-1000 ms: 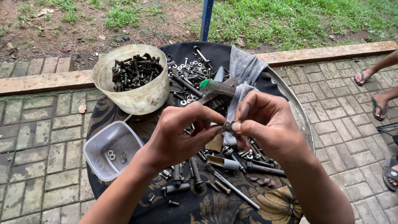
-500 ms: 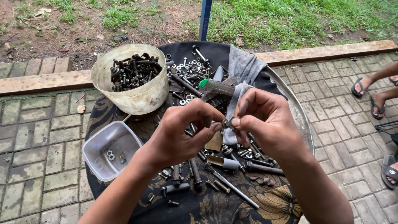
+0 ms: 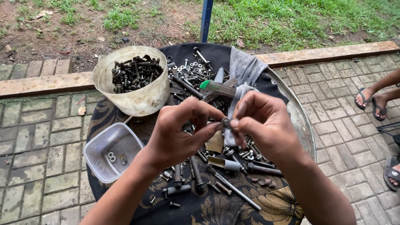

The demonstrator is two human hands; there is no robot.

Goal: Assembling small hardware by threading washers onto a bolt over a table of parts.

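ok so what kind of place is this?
Looks like an outdoor spot, probably a yard or roadside repair corner: brick paving beside grass, and a round cloth-covered table heaped with loose bolts. The left hand and right hand pinch a small nut.

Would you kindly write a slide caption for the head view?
Both hands, left hand and right hand, pinch a small bolt above scattered hardware on a round tray.

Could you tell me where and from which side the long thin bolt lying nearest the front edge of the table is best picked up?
Pinch the long thin bolt at mid-shaft from above. It lies flat and bare there, while its upper end sits crowded among other bolts.
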